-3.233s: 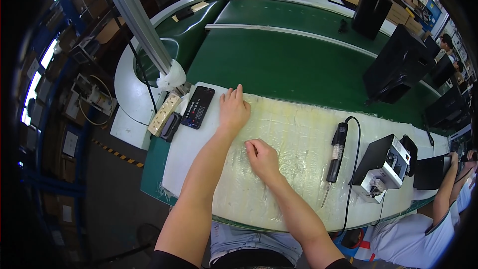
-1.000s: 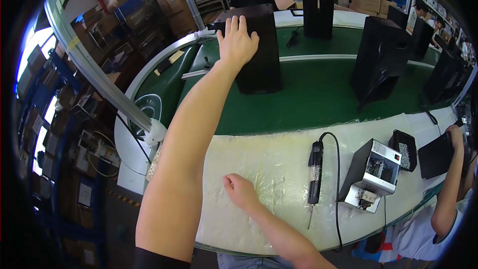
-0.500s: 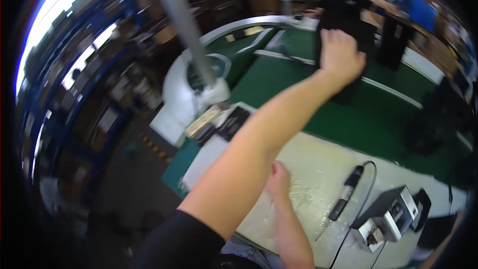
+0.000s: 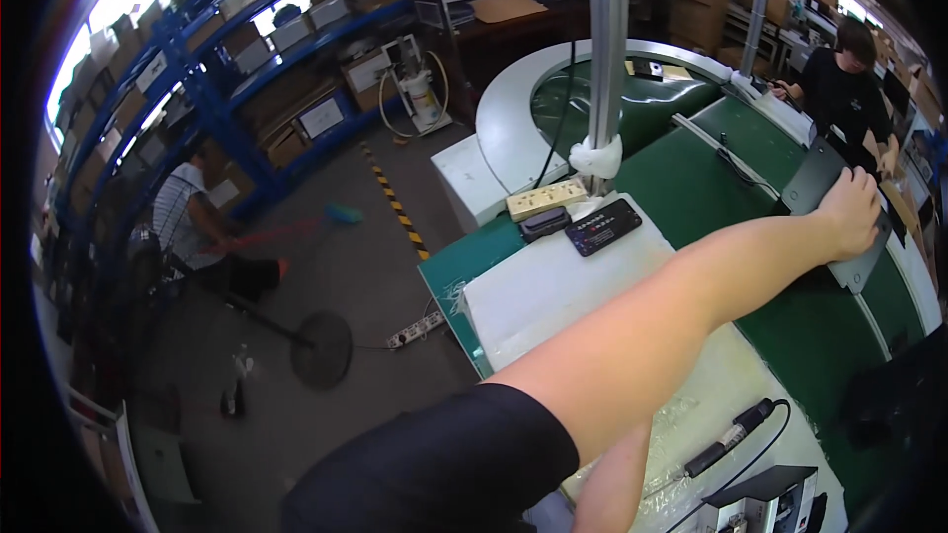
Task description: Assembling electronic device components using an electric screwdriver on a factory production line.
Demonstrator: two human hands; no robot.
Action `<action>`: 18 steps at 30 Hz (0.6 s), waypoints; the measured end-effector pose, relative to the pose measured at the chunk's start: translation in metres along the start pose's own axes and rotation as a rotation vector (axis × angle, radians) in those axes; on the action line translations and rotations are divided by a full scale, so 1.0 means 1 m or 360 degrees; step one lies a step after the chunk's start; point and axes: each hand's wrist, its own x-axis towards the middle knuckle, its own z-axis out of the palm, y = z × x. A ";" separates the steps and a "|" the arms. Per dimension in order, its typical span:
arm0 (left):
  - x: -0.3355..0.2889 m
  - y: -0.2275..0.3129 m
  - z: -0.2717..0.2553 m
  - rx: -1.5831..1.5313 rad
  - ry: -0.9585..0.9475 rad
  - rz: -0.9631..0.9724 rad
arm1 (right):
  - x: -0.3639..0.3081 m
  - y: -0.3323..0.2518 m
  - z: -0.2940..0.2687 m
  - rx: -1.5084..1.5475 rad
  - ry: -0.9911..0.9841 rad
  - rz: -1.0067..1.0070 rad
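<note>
My left arm stretches out to the right over the green conveyor belt (image 4: 691, 178). My left hand (image 4: 851, 209) lies on the top of a black box-shaped case (image 4: 812, 178) standing on the belt, fingers curled over its far edge. Only my right forearm (image 4: 612, 479) shows, at the bottom; its hand is hidden behind my left arm. On the white work mat (image 4: 553, 286) below my arm lies a black electric screwdriver (image 4: 729, 439) with its cable.
A flat black device (image 4: 602, 227), a beige power strip (image 4: 546, 199) and a grey pole (image 4: 604, 59) stand at the mat's far end. A person in black (image 4: 839, 79) works beyond the belt. On the left floor a person (image 4: 188, 227) crouches near a fan base (image 4: 321, 347).
My head has turned left, bringing the aisle and shelves into view. My left hand stays on the black case, now curled over its edge; my right hand has gone out of sight.
</note>
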 end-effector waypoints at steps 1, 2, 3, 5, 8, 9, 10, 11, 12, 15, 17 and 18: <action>-0.011 -0.015 0.004 0.0209 0.0275 0.0054 | 0.000 0.005 0.010 0.0048 -0.0055 -0.0012; -0.012 -0.014 0.001 0.0210 0.0275 0.0044 | 0.003 0.011 0.008 0.0076 -0.0036 -0.0021; -0.010 -0.009 -0.006 0.0167 0.0073 0.0078 | 0.007 0.017 0.004 0.0107 -0.0003 -0.0031; -0.009 0.001 -0.023 0.0031 -0.0082 0.0095 | 0.014 0.030 -0.006 0.0172 0.0073 -0.0055; -0.014 0.016 -0.048 -0.0363 -0.0798 -0.0090 | 0.019 0.040 -0.016 0.0294 0.0134 -0.0104; -0.027 0.021 -0.052 -0.0263 -0.0541 -0.0072 | 0.021 0.041 -0.019 0.0339 0.0155 -0.0120; -0.037 0.025 -0.056 -0.0345 -0.0625 -0.0109 | 0.021 0.042 -0.023 0.0386 0.0182 -0.0138; -0.047 0.023 -0.065 -0.0335 -0.0644 -0.0195 | 0.019 0.033 -0.024 0.0399 0.0173 -0.0142; -0.058 0.022 -0.072 -0.0342 -0.0663 -0.0265 | 0.016 0.017 -0.030 0.0449 0.0482 -0.0093; -0.081 -0.009 -0.113 -0.0363 -0.0489 -0.0529 | 0.019 0.010 -0.045 0.0648 0.0938 -0.0048; -0.102 -0.039 -0.134 -0.0287 -0.0154 -0.0718 | 0.024 0.010 -0.046 0.0808 0.1062 -0.0051; -0.116 -0.055 -0.141 -0.0228 -0.0003 -0.0773 | 0.025 0.011 -0.048 0.0753 0.1188 -0.0101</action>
